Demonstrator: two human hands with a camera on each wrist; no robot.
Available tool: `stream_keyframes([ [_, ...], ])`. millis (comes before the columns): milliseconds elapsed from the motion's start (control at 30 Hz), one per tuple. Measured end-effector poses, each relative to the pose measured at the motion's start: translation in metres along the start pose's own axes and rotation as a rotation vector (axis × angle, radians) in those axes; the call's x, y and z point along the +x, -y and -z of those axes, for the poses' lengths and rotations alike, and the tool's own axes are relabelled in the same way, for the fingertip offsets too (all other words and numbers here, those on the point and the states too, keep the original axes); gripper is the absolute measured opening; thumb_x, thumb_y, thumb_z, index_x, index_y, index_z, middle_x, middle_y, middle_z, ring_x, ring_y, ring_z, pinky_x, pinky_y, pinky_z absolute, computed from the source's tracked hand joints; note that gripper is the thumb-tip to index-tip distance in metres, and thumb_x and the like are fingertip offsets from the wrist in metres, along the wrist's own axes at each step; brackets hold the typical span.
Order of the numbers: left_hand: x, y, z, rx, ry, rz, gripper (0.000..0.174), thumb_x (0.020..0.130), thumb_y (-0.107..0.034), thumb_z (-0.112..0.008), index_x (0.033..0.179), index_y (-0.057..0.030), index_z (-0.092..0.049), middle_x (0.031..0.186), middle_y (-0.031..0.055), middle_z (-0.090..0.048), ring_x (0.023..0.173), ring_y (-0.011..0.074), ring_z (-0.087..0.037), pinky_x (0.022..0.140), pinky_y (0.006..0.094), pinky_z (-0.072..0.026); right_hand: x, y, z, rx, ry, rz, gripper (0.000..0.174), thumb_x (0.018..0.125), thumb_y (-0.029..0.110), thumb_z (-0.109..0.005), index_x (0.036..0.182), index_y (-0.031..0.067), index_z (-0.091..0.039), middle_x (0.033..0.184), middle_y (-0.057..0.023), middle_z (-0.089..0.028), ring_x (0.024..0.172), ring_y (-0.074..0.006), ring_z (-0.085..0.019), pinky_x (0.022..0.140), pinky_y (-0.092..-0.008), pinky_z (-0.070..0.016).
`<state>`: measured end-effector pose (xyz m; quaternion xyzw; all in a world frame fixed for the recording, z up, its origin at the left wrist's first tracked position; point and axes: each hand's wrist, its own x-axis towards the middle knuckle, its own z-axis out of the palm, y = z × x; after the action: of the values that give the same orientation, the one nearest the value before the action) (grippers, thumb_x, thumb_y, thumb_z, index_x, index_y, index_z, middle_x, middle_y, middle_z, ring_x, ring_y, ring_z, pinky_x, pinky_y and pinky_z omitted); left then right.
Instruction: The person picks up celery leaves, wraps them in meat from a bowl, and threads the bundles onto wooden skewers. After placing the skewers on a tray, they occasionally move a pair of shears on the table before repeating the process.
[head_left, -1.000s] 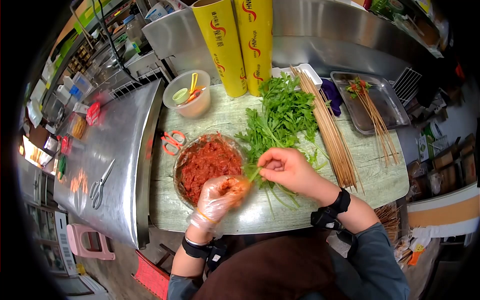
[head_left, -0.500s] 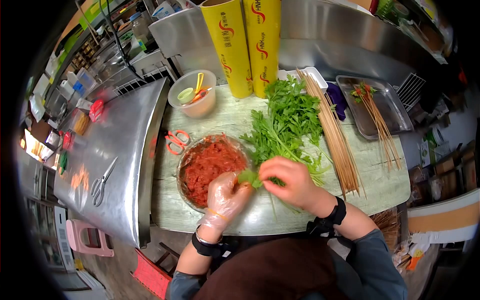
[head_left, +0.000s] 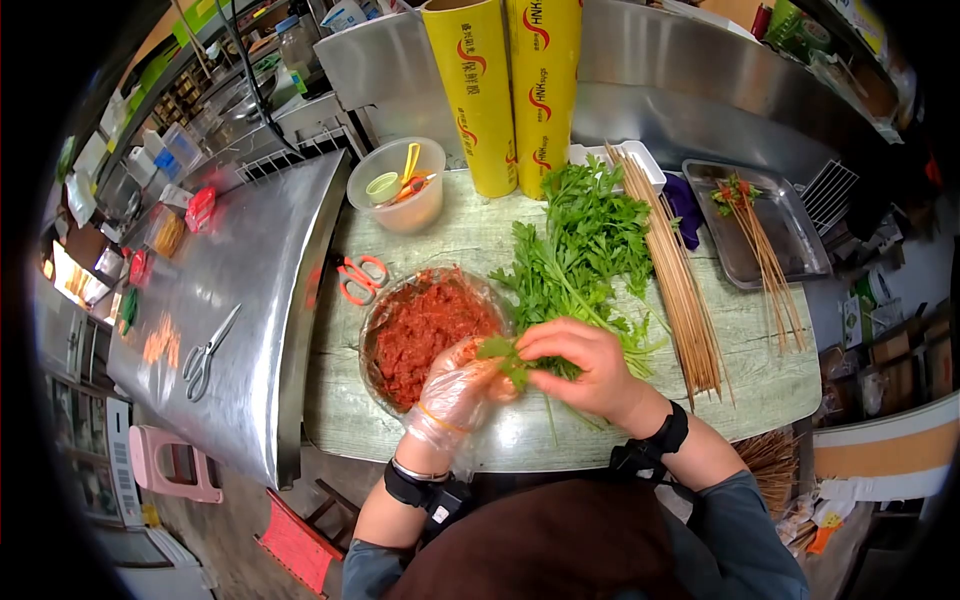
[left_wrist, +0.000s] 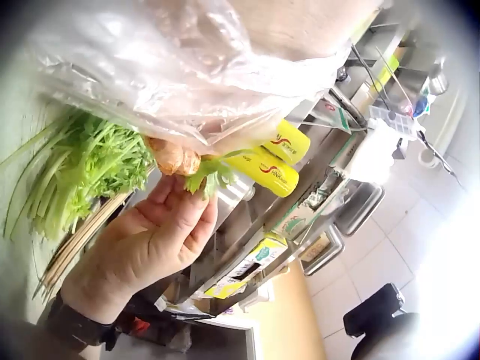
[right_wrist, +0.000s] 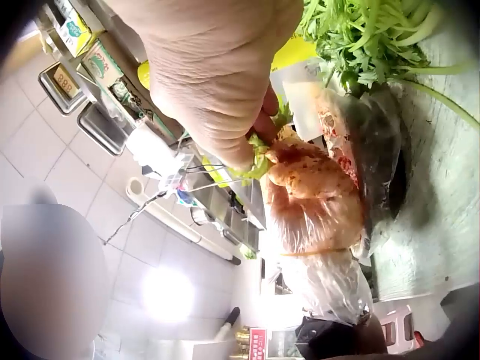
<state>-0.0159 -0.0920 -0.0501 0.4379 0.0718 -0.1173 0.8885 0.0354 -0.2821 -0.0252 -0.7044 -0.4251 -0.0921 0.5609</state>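
Head view: my right hand [head_left: 592, 368] pinches a celery sprig [head_left: 513, 362], likely steadying it; whether the left hand [head_left: 456, 388] grips, I can't tell.

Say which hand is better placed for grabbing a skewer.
Probably your right hand: it's nearer the skewers and bare, though its fingers pinch a green sprig. Your left hand is farther, its glove smeared red.

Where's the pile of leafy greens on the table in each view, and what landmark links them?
Head: leafy greens, right of centre, beside the skewers.
Left wrist: leafy greens, left side.
Right wrist: leafy greens, top right.
Shared landmark: gloved left hand, below centre in head, upper part in left wrist, right of centre in right wrist.
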Motion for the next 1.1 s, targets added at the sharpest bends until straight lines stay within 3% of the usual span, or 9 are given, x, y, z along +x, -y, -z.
stream_keyframes([
  [233, -0.004, 0.003, -0.003, 0.039, -0.022, -0.042, 0.02, 0.085, -0.005, -0.065, 0.103, 0.0004, -0.06, 0.089, 0.0058, -0.065, 0.07, 0.011, -0.061, 0.06, 0.0231, -0.0504, -0.008, -0.004, 0.001, -0.025, 0.072, -0.06, 0.02, 0.072, -0.003, -0.067, 0.091, 0.0029, -0.064, 0.099, -0.0106, -0.063, 0.09, -0.0231, -0.063, 0.076, -0.0305, -0.0516],
  [367, -0.008, -0.007, 0.0, 0.137, -0.025, -0.109, 0.02, 0.086, -0.006, -0.064, 0.105, 0.0011, -0.061, 0.087, 0.0036, -0.062, 0.067, 0.0081, -0.054, 0.061, 0.02, -0.0446, -0.013, -0.009, 0.003, 0.424, -0.099, -0.271, 0.023, 0.075, -0.01, -0.06, 0.095, 0.0008, -0.063, 0.105, -0.0098, -0.063, 0.095, -0.0181, -0.062, 0.085, -0.0286, -0.0499],
  [433, -0.007, -0.013, 0.006, 0.2, -0.067, -0.165, 0.027, 0.088, -0.007, -0.061, 0.113, 0.0018, -0.058, 0.093, 0.0051, -0.063, 0.073, 0.0087, -0.056, 0.066, 0.0219, -0.047, -0.018, -0.015, 0.002, 0.747, -0.186, -0.407, 0.024, 0.076, -0.012, -0.058, 0.096, -0.0006, -0.062, 0.108, -0.0095, -0.062, 0.098, -0.016, -0.061, 0.089, -0.0286, -0.0487],
  [533, -0.008, -0.014, 0.001, 0.239, -0.044, -0.182, 0.031, 0.09, -0.008, -0.058, 0.119, 0.002, -0.055, 0.096, 0.0056, -0.063, 0.077, 0.009, -0.057, 0.069, 0.0232, -0.0483, -0.021, -0.02, -0.002, 0.781, -0.163, -0.531, 0.021, 0.079, -0.01, -0.061, 0.097, -0.002, -0.057, 0.108, -0.0139, -0.06, 0.097, -0.0175, -0.06, 0.088, -0.0308, -0.0496],
  [600, -0.008, -0.013, -0.003, 0.411, -0.002, -0.21, 0.031, 0.092, -0.009, -0.057, 0.12, 0.0018, -0.055, 0.098, 0.0044, -0.063, 0.078, 0.0093, -0.058, 0.07, 0.0237, -0.0492, -0.018, -0.016, -0.006, 0.797, -0.137, -0.517, 0.022, 0.078, -0.013, -0.058, 0.097, -0.0021, -0.059, 0.108, -0.0109, -0.06, 0.1, -0.0159, -0.059, 0.09, -0.0292, -0.0483],
  [867, -0.01, -0.01, -0.009, 0.285, -0.039, -0.102, 0.029, 0.083, -0.001, -0.066, 0.111, 0.0027, -0.061, 0.094, 0.0046, -0.064, 0.078, 0.0101, -0.06, 0.067, 0.0238, -0.0528, -0.014, -0.015, -0.013, 0.749, -0.071, -0.469, 0.021, 0.08, -0.012, -0.057, 0.098, -0.0023, -0.06, 0.108, -0.008, -0.058, 0.099, -0.0144, -0.058, 0.089, -0.0276, -0.0467],
  [1033, -0.009, -0.004, -0.004, 0.472, -0.054, -0.356, 0.024, 0.08, 0.003, -0.064, 0.105, 0.0029, -0.063, 0.1, 0.007, -0.066, 0.087, 0.0137, -0.061, 0.077, 0.0273, -0.0515, -0.007, -0.006, -0.013, 0.851, -0.082, -0.608, 0.02, 0.081, -0.01, -0.061, 0.099, -0.0024, -0.06, 0.107, -0.0092, -0.056, 0.098, -0.0143, -0.056, 0.088, -0.0264, -0.0464],
  [1100, -0.007, -0.002, -0.002, 0.526, -0.033, -0.391, 0.026, 0.079, 0.004, -0.063, 0.105, 0.0031, -0.062, 0.104, 0.0088, -0.065, 0.091, 0.0151, -0.061, 0.082, 0.0285, -0.0502, -0.008, -0.007, -0.017, 0.815, -0.079, -0.546, 0.018, 0.08, -0.011, -0.062, 0.096, -0.0023, -0.061, 0.105, -0.0092, -0.056, 0.096, -0.014, -0.057, 0.086, -0.026, -0.0475],
])
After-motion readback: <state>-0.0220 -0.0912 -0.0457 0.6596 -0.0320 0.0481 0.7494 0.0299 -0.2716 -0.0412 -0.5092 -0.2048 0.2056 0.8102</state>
